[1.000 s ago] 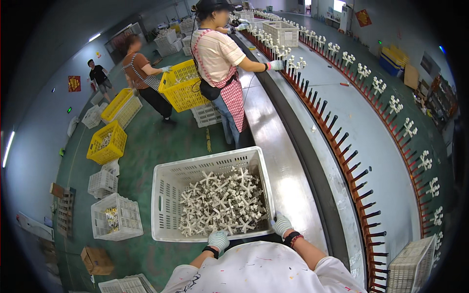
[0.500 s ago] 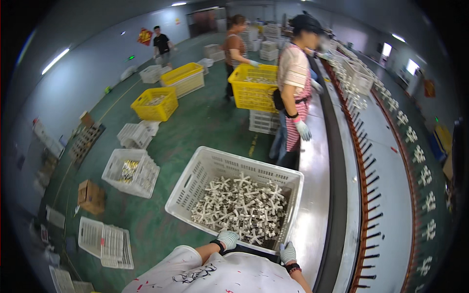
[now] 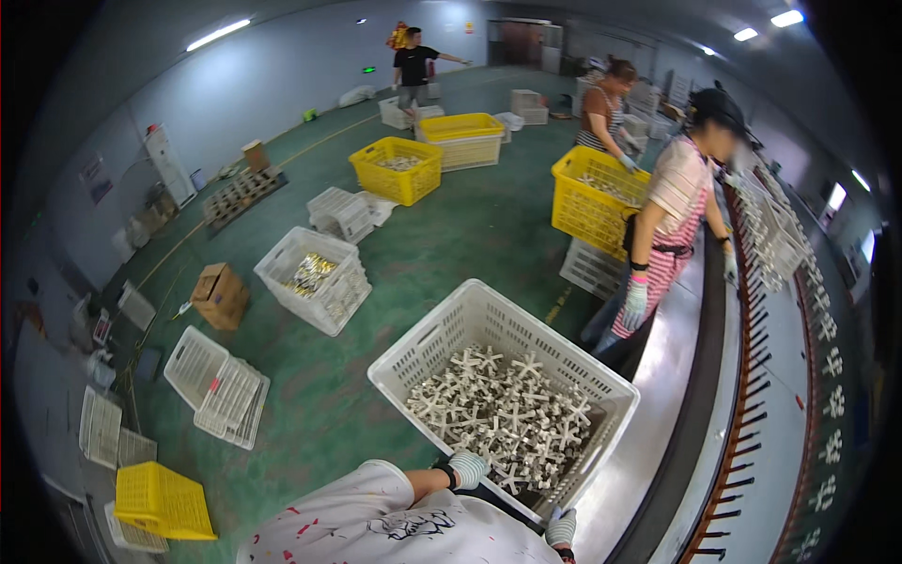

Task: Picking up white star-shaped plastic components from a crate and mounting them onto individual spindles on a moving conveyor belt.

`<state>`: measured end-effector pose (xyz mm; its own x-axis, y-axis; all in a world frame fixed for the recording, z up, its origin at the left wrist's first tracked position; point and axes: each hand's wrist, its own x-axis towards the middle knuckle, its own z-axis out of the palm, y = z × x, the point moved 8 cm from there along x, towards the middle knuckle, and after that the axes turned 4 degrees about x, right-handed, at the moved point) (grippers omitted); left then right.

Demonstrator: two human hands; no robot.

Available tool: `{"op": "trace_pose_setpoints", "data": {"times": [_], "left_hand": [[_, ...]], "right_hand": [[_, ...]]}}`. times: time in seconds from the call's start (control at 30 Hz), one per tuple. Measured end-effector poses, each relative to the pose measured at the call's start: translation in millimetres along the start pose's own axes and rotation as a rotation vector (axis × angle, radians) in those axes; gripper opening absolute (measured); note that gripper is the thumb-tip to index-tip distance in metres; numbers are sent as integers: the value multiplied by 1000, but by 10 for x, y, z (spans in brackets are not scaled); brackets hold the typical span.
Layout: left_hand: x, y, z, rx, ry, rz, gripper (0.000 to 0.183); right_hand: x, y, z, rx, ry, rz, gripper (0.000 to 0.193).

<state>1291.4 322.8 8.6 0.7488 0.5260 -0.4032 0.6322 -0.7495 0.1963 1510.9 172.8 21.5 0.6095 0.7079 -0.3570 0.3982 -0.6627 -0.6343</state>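
A white plastic crate with slotted walls stands in front of me, beside the metal ledge. Inside lies a heap of small pale cross-shaped parts. My left hand, in a striped glove, is closed over the middle of the crate's near rim. At the near right corner, my right hand, gloved too, grips the same rim. Its fingertips are partly hidden by the crate's edge.
To the right runs a conveyor line with upright pegs, along a shiny ledge. A co-worker in a striped apron stands ahead, near a yellow crate. Stacked white crates and a cardboard box sit on the green floor.
My view has swung left, so the surroundings sit farther right. Both hands stay on the crate. A distant person in black now holds an arm out sideways.
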Motion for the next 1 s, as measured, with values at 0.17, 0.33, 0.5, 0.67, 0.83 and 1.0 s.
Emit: {"op": "trace_pose_setpoints", "data": {"times": [0.17,0.33,0.5,0.67,0.83,1.0], "left_hand": [[-66,-31,-67,-18,142,62,21],[-133,-32,-181,-23,158,86,20],[-158,-94,-163,-22,36,32,21],[-149,-93,-181,-134,120,189,25],[-179,-391,-159,-46,48,214,23],[-249,-865,-170,57,2,73,20]], "right_hand": [[7,-15,108,-30,18,-21,28],[21,28,155,40,39,-15,27],[45,54,233,83,56,1,26],[17,48,151,-49,143,111,30],[-31,-123,101,-91,143,104,31],[-12,-66,132,-98,232,214,30]]}}
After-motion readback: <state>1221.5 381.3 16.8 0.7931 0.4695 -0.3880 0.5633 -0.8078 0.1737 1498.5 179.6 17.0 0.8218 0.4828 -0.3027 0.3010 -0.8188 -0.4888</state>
